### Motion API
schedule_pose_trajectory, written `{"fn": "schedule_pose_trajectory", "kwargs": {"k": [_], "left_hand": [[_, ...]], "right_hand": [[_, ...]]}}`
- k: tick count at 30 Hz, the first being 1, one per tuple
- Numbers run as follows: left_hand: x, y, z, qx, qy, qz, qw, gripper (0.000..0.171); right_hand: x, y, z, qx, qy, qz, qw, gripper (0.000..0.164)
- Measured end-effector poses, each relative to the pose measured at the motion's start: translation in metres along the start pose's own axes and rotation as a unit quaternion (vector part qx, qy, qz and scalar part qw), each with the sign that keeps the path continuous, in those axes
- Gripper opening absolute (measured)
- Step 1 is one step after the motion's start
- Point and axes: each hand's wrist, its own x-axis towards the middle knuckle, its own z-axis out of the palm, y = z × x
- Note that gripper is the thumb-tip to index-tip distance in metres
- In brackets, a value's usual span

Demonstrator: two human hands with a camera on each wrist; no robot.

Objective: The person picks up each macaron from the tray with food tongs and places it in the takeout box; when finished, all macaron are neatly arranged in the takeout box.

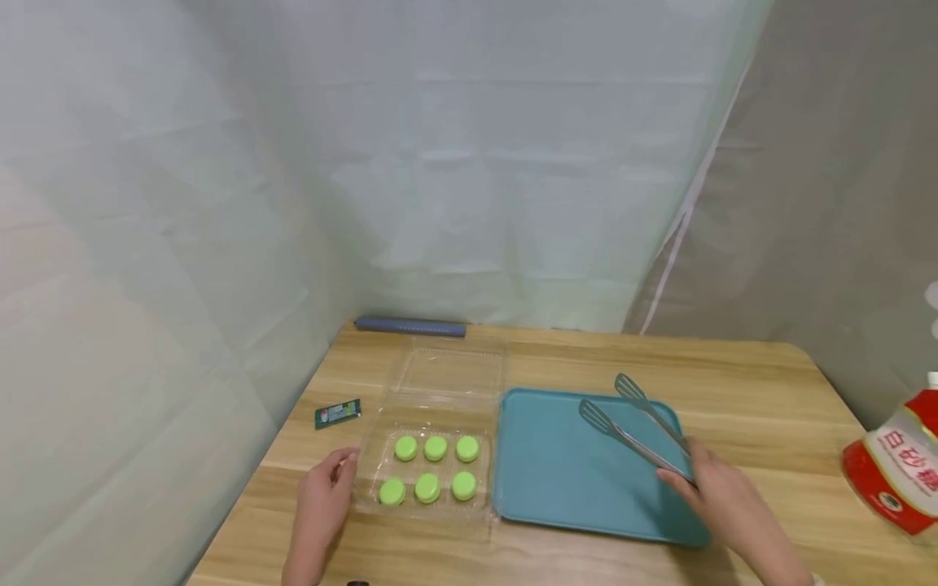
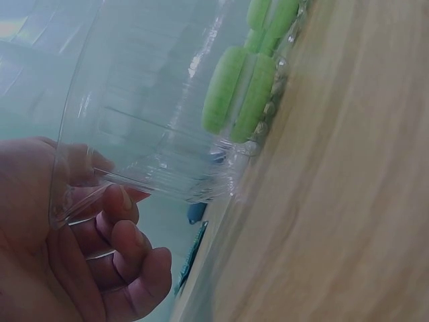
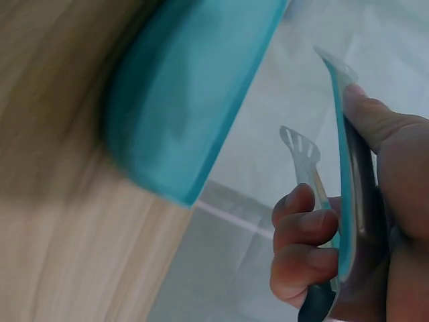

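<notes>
My left hand [image 1: 326, 492] pinches the left edge of a clear plastic box [image 1: 370, 456], whose lid lies folded back behind it. Several green macarons [image 1: 436, 448] sit in the box in two rows. From the side, the left wrist view shows two green shells with a pale filling on one macaron [image 2: 234, 94]. My right hand [image 1: 736, 505] grips metal tongs [image 1: 637, 446] with slotted turquoise ends. The tongs' arms are spread with nothing between them, above the right part of a blue tray [image 1: 557, 480]. No food lies on the tray.
A small dark green packet [image 1: 338, 413] lies left of the box. Behind the lid, a long blue box [image 1: 410, 327] runs along the table's back edge. At the far right is a red-and-white bag [image 1: 897, 464] with Chinese lettering. Hanging cloth [image 1: 476, 179] encloses the wooden table.
</notes>
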Motion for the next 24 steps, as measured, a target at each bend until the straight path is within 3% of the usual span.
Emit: {"fn": "schedule_pose_trajectory", "kwargs": {"k": [9,19,24], "left_hand": [[0.000,-0.002,0.000,0.006,0.009,0.011,0.9999,0.034],[0.000,-0.003,0.000,0.006,0.006,0.008,0.9999,0.035],[0.000,-0.002,-0.001,0.007,0.005,0.007,0.9999,0.035]], "right_hand": [[-0.008,0.017,0.001,0.027,0.000,0.032,0.999,0.077],[-0.018,0.034,-0.008,0.012,-0.003,0.091,0.996,0.074],[-0.024,0.040,-0.010,0.010,0.029,0.085,0.996,0.059]]}}
